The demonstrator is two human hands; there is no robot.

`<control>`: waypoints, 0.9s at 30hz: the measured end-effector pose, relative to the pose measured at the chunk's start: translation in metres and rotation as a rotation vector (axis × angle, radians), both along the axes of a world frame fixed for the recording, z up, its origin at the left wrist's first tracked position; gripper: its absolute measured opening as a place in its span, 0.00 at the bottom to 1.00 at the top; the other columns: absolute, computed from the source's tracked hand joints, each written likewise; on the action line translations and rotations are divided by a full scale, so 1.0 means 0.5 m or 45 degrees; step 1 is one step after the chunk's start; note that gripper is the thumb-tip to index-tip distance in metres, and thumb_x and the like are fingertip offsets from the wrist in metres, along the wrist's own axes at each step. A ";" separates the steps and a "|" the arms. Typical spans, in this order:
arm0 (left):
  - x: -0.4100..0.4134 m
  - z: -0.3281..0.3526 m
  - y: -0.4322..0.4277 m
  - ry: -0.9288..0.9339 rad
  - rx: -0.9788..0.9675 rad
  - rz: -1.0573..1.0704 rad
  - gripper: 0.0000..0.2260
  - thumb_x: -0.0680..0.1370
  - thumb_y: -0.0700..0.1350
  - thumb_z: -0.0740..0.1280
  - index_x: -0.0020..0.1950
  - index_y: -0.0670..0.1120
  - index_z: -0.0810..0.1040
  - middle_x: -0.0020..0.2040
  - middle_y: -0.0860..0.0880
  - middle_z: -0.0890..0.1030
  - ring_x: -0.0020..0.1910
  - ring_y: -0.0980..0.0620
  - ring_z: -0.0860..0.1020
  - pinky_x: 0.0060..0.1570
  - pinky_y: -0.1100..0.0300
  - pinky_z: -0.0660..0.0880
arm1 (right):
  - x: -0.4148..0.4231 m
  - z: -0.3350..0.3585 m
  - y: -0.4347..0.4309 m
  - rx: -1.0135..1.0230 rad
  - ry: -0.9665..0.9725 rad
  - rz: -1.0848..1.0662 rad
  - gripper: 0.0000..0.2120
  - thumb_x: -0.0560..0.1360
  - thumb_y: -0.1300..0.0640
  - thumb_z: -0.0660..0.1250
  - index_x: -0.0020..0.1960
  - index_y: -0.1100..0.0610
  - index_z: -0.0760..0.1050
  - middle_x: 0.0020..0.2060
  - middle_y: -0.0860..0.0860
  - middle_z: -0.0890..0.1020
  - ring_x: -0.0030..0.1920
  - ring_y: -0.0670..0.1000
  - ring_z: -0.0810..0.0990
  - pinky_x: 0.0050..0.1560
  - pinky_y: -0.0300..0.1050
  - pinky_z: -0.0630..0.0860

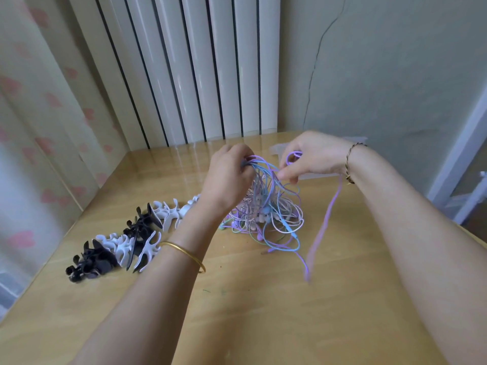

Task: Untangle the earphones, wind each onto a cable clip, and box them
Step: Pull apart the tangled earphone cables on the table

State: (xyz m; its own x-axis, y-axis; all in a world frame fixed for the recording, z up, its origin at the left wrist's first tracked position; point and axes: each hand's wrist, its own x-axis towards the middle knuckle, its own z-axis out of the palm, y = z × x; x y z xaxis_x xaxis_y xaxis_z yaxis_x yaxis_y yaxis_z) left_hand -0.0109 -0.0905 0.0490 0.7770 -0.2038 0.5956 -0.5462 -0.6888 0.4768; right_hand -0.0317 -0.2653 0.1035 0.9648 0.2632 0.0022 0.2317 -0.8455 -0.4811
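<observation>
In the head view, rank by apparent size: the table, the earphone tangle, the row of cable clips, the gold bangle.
1. table
2. row of cable clips and earphone tangle: similar spread, left unranked
3. gold bangle, though nearer the camera

Your left hand (229, 172) grips a bunch of cables at the top of the tangle of earphones (266, 209), holding them up while the lower loops rest on the wooden table (237, 299). Your right hand (311, 156), just beside the tangle, holds a purple cable (326, 214) that loops at your fingers and hangs down, blurred, below your wrist. Black and white cable clips (126, 238) lie in a row left of the tangle, partly behind your left forearm. A clear box (276, 148) sits behind your right hand, mostly hidden.
</observation>
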 end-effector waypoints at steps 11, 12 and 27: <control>-0.003 0.009 0.017 0.038 0.164 -0.084 0.11 0.68 0.34 0.64 0.43 0.48 0.68 0.41 0.49 0.71 0.42 0.50 0.66 0.38 0.60 0.57 | 0.031 0.036 -0.017 0.202 -0.439 -0.220 0.04 0.74 0.62 0.68 0.46 0.62 0.81 0.27 0.49 0.76 0.31 0.47 0.72 0.36 0.40 0.68; -0.001 0.011 0.017 0.041 0.196 -0.083 0.12 0.68 0.34 0.64 0.44 0.49 0.67 0.41 0.48 0.70 0.42 0.49 0.66 0.38 0.59 0.56 | 0.034 0.036 -0.015 0.269 -0.536 -0.268 0.05 0.74 0.62 0.67 0.46 0.63 0.81 0.28 0.49 0.75 0.32 0.49 0.72 0.38 0.41 0.68; 0.005 0.049 -0.019 -0.110 -0.130 -0.132 0.06 0.73 0.36 0.65 0.44 0.47 0.72 0.44 0.49 0.75 0.45 0.47 0.75 0.47 0.56 0.72 | 0.043 0.081 0.028 0.054 -0.777 -0.276 0.06 0.73 0.58 0.65 0.45 0.56 0.80 0.46 0.55 0.82 0.49 0.56 0.78 0.50 0.48 0.75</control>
